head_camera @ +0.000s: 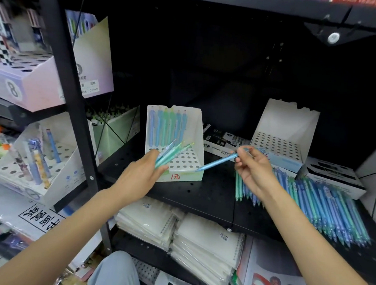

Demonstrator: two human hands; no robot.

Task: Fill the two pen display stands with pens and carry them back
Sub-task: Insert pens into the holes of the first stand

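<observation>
- Black perforated metal makes up the shelf [201, 194] in front of me; both stands sit on it.
- My left hand [140, 174] is over the shelf's front-left part, its fingers curled round a small bundle of pens [173, 152], teal and blue, fanning up and to the right.
- Just behind that hand stands the near display stand [196, 129], white card with a holed base, toward the left of the shelf; a row of blue and green pens stands along its back wall, and most front holes are bare.
- My right hand [252, 166] is to the right of that stand, pinching a single blue pen [216, 162] between thumb and fingertips, tip pointing down-left toward the stand's front-right corner.
- The second display stand [280, 134] stands at the back right of the shelf, and I see no pens in its holes.
- A loose pile of pens [324, 208] lies along the shelf's right side, reaching the front edge.
</observation>
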